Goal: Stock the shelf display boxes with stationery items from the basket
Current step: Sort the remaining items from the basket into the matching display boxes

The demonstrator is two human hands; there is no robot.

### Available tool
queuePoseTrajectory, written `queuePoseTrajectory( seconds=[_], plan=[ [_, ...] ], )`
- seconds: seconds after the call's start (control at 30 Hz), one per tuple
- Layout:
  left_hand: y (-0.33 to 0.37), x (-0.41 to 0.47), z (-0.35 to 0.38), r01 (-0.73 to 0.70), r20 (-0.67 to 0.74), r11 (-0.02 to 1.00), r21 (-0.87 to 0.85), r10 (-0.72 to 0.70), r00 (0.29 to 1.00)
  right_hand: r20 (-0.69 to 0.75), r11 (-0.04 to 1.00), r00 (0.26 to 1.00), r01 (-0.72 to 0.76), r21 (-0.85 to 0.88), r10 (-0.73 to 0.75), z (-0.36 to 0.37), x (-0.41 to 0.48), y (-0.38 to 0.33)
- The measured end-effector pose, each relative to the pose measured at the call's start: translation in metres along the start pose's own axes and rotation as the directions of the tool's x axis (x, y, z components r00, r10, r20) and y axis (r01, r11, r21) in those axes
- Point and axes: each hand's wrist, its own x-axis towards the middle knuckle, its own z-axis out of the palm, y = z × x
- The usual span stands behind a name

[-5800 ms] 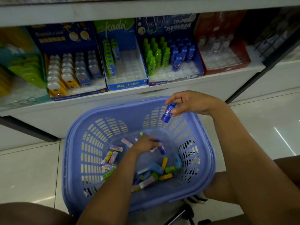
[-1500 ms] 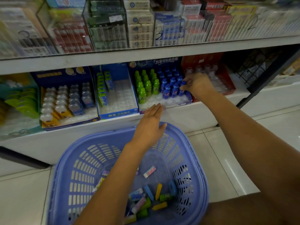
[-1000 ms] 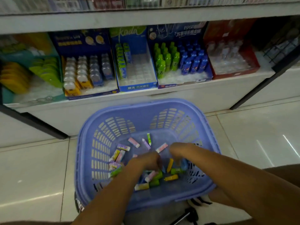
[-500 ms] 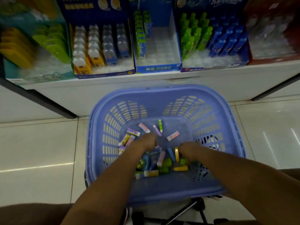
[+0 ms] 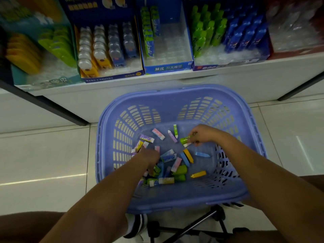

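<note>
A: Where is the green mini bottle lying?

B: It is lying sideways in the right hand, low inside the lilac basket, toward the far right of its floor. The thumb and fingers are curling round its narrow end and pinching it, with the broad end sticking out to the left.

A: And the left hand?

B: The left hand is reaching down into the heap of loose stationery on the basket floor. Its fingers are pointing downward and disappearing among the pieces, so I cannot tell whether they are gripping anything.

A: What is lying around the two hands?

B: Small wrapped erasers and stick-shaped pieces in pink, purple, blue, green and yellow. A blue stick is lying just below the right hand, and a yellow stick is lying nearer the camera. A green-and-white stick is lying just left of the held bottle.

A: And beyond the basket?

B: The basket is standing on the tiled floor, right in front of a white shelf. Display boxes are sitting in a row on it. The bottle box is holding upright green and blue bottles. To its left, a blue eraser box is carrying green-wrapped erasers along its left wall. Next comes a dark blue box of domed pieces, then a teal box of yellow and green ones. A red box is sitting at the far right, and its contents are blurred.
</note>
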Motion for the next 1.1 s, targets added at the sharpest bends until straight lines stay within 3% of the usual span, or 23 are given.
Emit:
queuePoseTrajectory(
  seconds=[0.17, 0.3, 0.4, 0.57, 0.77, 0.87, 0.93, 1.0, 1.07, 1.1],
  plan=[
    [0.001, -0.003, 0.012, -0.075, -0.141, 0.98, 0.185, 0.102, 0.985, -0.007, 0.993, 1.0, 0.021, 0.119, -0.02, -0.006, -0.006, 0.002],
    [-0.003, 0.0, 0.026, -0.158, -0.195, 0.965, 0.211, 0.2, 0.96, -0.006, 0.97, 1.0, 0.024, 0.243, -0.024, -0.007, -0.01, 0.005],
    [-0.005, 0.007, 0.023, -0.165, -0.264, 0.985, 0.046, 0.171, 0.949, 0.004, 0.938, 1.0, 0.02, 0.345, -0.023, -0.009, -0.011, 0.007],
    [-0.005, 0.021, 0.016, -0.039, -0.351, 0.976, -0.216, -0.04, 0.936, -0.01, 0.794, 1.0, 0.027, 0.608, -0.026, -0.011, -0.013, 0.008],
    [-0.007, 0.029, 0.017, -0.002, -0.33, 0.971, -0.24, -0.079, 0.941, -0.026, 0.572, 0.99, 0.101, 0.814, -0.137, -0.026, -0.026, 0.008],
    [-0.006, 0.028, 0.012, -0.017, -0.379, 0.93, -0.367, -0.132, 0.916, -0.073, 0.563, 0.984, 0.155, 0.812, -0.165, -0.035, -0.038, 0.003],
    [-0.006, 0.024, 0.001, -0.077, -0.428, 0.83, -0.552, -0.203, 0.881, -0.126, 0.578, 0.979, 0.196, 0.792, -0.16, -0.042, -0.048, -0.004],
    [-0.004, 0.015, -0.019, -0.133, -0.415, 0.663, -0.736, -0.288, 0.863, -0.231, 0.617, 0.962, 0.269, 0.739, -0.143, -0.051, -0.059, -0.012],
    [0.0, 0.001, -0.047, -0.193, -0.316, 0.378, -0.906, -0.298, 0.901, -0.339, 0.65, 0.927, 0.358, 0.67, -0.16, -0.061, -0.071, -0.02],
    [0.004, -0.007, -0.062, -0.251, -0.281, 0.146, -0.957, -0.249, 0.927, -0.378, 0.66, 0.909, 0.395, 0.64, -0.177, -0.066, -0.077, -0.024]
  ],
)
